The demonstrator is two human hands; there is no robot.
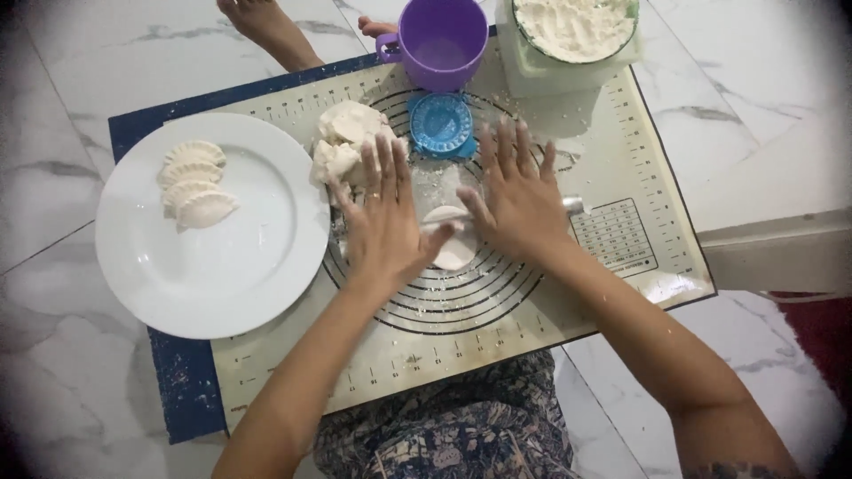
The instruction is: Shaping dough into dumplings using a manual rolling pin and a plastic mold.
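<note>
just dough disc [454, 241] between flat hands [448, 213]

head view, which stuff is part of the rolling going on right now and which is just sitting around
In use: left hand and right hand, flat on a rolling pin; dough round; baking mat.

Lying about: dough lump; blue dumpling press; purple cup; flour bowl; white plate of dumplings.

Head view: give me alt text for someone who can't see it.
Both hands, left hand and right hand, press flat on a rolling pin over a small dough round on a baking mat. A white plate at left holds folded dumplings.
</note>
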